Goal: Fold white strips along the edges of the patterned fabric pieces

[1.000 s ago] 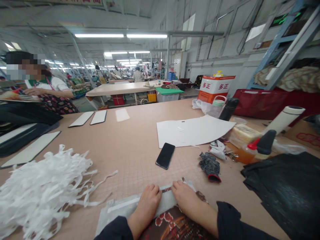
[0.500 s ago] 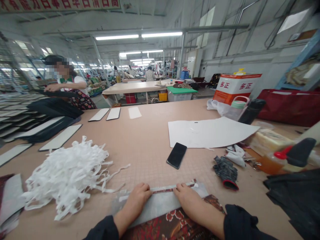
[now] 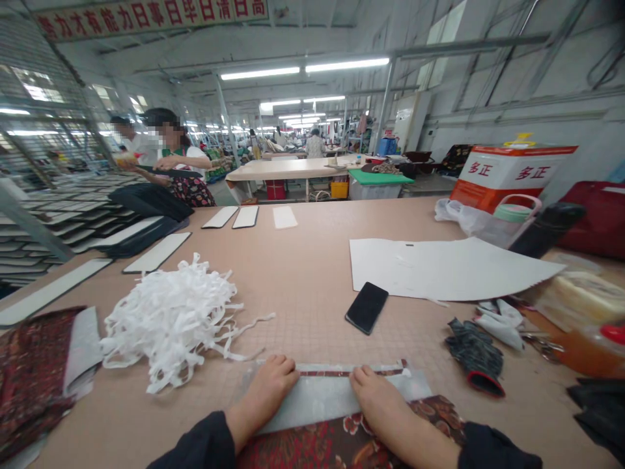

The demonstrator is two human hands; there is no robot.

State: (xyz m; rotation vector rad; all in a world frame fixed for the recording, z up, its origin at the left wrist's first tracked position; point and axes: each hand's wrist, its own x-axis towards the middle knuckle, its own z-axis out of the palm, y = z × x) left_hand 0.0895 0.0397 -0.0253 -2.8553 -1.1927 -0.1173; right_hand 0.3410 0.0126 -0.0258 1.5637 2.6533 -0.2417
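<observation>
Brown-and-red floral fabric (image 3: 312,446) lies at the table's near edge, with a pale grey backing (image 3: 322,398) showing above it. Along the far edge of that backing runs a narrow folded strip of the patterned fabric (image 3: 325,374). My left hand (image 3: 271,389) is closed at the left part of this edge, fingers bent and pressed together on it. My right hand (image 3: 378,396) grips the same edge farther right, its fingers curled down. Both sets of fingertips are partly hidden. A heap of white ribbon strips (image 3: 170,319) lies left of my left hand.
Beyond my hands lie a black phone (image 3: 366,307) and a large white sheet (image 3: 439,267). A dark glove (image 3: 476,357) is at right. More floral fabric (image 3: 34,378) lies at left, below white panels (image 3: 156,253). A co-worker (image 3: 178,163) stands at far left holding something dark.
The view has swung left, so more of the floral fabric and panels at left shows. Both hands stay on the fabric edge, with little visible movement.
</observation>
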